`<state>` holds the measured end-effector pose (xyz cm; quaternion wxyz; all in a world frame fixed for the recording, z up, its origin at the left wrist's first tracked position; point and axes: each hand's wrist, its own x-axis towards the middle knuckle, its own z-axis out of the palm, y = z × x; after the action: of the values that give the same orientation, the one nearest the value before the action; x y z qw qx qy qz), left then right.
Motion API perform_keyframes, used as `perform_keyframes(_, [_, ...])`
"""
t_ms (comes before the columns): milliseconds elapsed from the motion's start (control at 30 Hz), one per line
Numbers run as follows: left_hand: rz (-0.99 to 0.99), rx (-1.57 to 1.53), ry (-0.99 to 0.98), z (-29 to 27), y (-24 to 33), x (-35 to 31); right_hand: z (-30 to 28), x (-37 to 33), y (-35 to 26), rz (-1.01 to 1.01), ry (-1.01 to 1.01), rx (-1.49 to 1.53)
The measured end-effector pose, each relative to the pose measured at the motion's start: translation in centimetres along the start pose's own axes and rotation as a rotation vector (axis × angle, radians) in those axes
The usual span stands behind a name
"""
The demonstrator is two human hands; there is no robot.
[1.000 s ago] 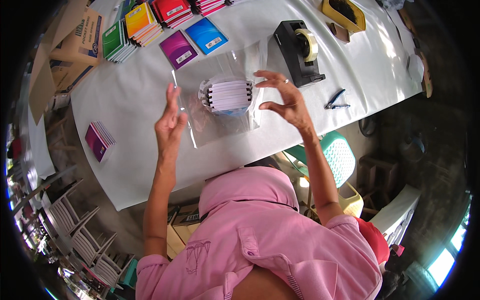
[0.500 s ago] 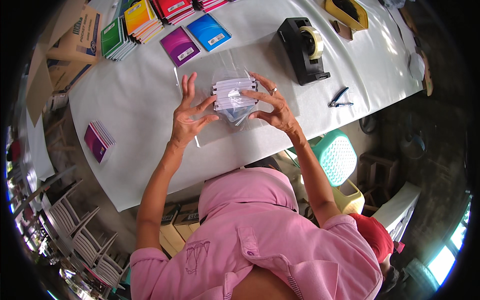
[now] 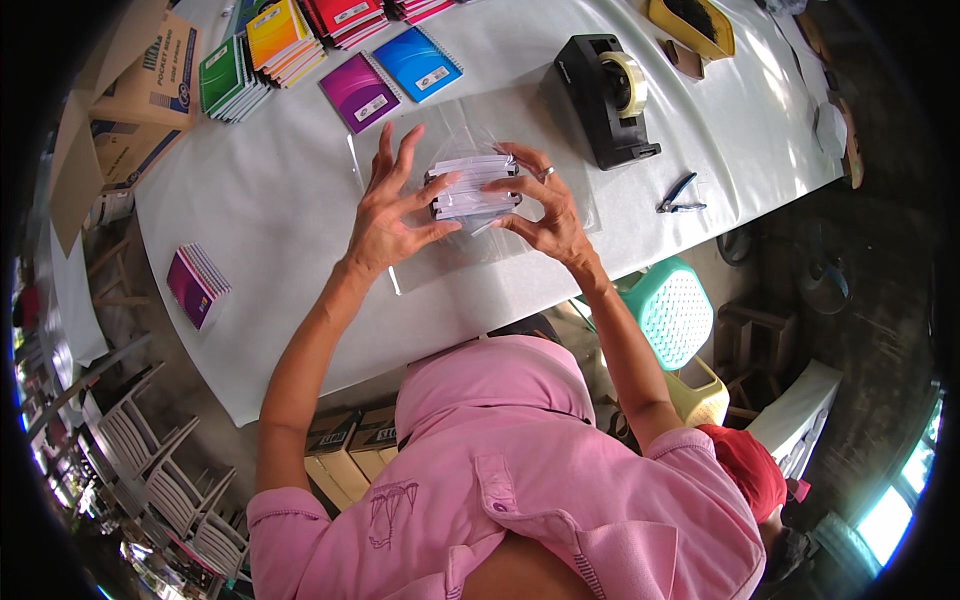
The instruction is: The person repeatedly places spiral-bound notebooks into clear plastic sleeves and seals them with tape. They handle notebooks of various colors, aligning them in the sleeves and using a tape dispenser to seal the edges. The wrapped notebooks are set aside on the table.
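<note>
A small stack of notebooks [image 3: 470, 190] in clear plastic wrap stands edge-up, its white page edges facing me. Around its right end, my right hand [image 3: 552, 208] is closed, fingers over the top and thumb at the near side. At the left end, my left hand [image 3: 385, 220] pinches the wrapped stack, index finger on top and thumb at the near corner, its other fingers raised. Beneath lies a flat clear plastic sheet [image 3: 430, 272]. A purple notebook [image 3: 358, 93] and a blue spiral notebook [image 3: 418, 64] lie just beyond.
Piles of green notebooks [image 3: 228, 80] and yellow notebooks [image 3: 275, 35] stand far left, beside cardboard boxes [image 3: 150, 85]. A black tape dispenser [image 3: 605, 105] and blue-handled cutters [image 3: 680, 195] sit at right. A small purple notebook stack [image 3: 193, 285] lies left; a green stool [image 3: 672, 315] stands by the table.
My left hand has moved right and closed onto the left end of the wrapped stack, where it was just beside it before. My right hand keeps its hold.
</note>
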<state>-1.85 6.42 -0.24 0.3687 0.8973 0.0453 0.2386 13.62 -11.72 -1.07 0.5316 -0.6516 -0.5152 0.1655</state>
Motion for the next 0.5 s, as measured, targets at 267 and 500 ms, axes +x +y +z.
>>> perform_keyframes(267, [-0.222, -0.511, 0.396, 2.2, 3.5, -2.3, 0.8, -1.1, 0.4, 0.056, 0.036, 0.053])
perform_keyframes(500, [-0.280, -0.536, 0.391, 1.9, 0.2, -6.3, 1.0, -1.0, -0.1, 0.024, 0.028, 0.045])
